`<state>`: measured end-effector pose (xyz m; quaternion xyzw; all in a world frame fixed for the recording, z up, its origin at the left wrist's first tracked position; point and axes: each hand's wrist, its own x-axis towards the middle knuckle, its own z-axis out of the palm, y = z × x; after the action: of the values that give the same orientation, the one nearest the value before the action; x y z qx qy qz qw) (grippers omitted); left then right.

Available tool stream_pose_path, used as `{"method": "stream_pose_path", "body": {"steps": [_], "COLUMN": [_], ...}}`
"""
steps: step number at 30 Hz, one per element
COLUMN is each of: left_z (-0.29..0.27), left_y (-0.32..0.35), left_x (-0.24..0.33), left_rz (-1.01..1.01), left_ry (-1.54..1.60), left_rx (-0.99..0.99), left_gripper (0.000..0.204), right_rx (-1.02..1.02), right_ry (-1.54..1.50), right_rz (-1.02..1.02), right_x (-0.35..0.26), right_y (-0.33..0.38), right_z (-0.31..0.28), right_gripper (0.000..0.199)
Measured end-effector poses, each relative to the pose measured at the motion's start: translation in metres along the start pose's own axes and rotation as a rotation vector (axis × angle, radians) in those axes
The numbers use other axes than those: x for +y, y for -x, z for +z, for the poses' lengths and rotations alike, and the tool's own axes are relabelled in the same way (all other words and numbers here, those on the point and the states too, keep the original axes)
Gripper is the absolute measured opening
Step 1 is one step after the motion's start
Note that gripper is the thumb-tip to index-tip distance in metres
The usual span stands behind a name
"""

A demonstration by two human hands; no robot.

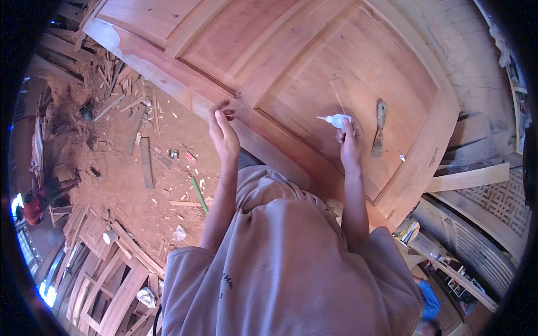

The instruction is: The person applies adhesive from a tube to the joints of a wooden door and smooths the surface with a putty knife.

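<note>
A large panelled wooden door [314,73] lies in front of me, its frame and recessed panels reddish brown. In my right hand [349,143] is a small white glue bottle [338,120], gripped over the recessed panel with its thin nozzle toward the left. My left hand [225,134] hovers by the door's near left edge, fingers loosely bent and apart, with nothing seen in it. Right of the bottle, a scraper [380,129] with a worn handle rests on the panel. A small white piece [402,158], perhaps a cap, lies farther right.
Wood scraps, a dark wooden strip [146,162] and a green stick [199,194] litter the dirt floor at left. Wooden frames [115,291] stack at lower left. Boards [471,177] lie at right. One person in red [35,208] is far left; another in blue [428,299] is lower right.
</note>
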<state>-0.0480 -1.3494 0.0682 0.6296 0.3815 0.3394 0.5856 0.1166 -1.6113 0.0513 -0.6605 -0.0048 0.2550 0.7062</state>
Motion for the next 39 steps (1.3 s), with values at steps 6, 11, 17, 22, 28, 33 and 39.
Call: {"method": "stream_pose_path", "body": {"steps": [6,11,17,22,28,33,39], "left_z": [-0.007,0.005,0.004,0.003,0.005,0.005,0.003], "left_y": [-0.007,-0.004,-0.007,-0.006,-0.005,-0.005,-0.005], "left_x": [-0.036,-0.046,-0.051,-0.050,-0.048,-0.048,-0.051], "left_rz": [0.290,0.336,0.400,0.384,0.366,0.403,0.351], "left_ry": [-0.352,-0.456,-0.459,-0.466,-0.464,-0.481,-0.496], "left_rx": [0.022,0.052,0.043,0.057,0.055,0.067,0.055], "left_gripper": [0.023,0.016,0.014,0.014,0.013,0.012,0.014], "right_rx": [0.098,0.136,0.166,0.195,0.199,0.209,0.209], "right_ry": [-0.080,0.180,0.295,0.321,0.346,0.343,0.351], "right_rz": [-0.065,-0.254,-0.316,-0.303,-0.323,-0.299,-0.282], "right_x": [0.005,0.014,0.017,0.010,0.016,0.016,0.012], "right_y": [-0.025,-0.048,-0.054,-0.048,-0.053,-0.053,-0.049], "right_z": [0.031,0.044,0.046,0.053,0.049,0.051,0.053], "right_gripper": [0.022,0.026,0.022,0.022,0.022,0.022,0.023]}}
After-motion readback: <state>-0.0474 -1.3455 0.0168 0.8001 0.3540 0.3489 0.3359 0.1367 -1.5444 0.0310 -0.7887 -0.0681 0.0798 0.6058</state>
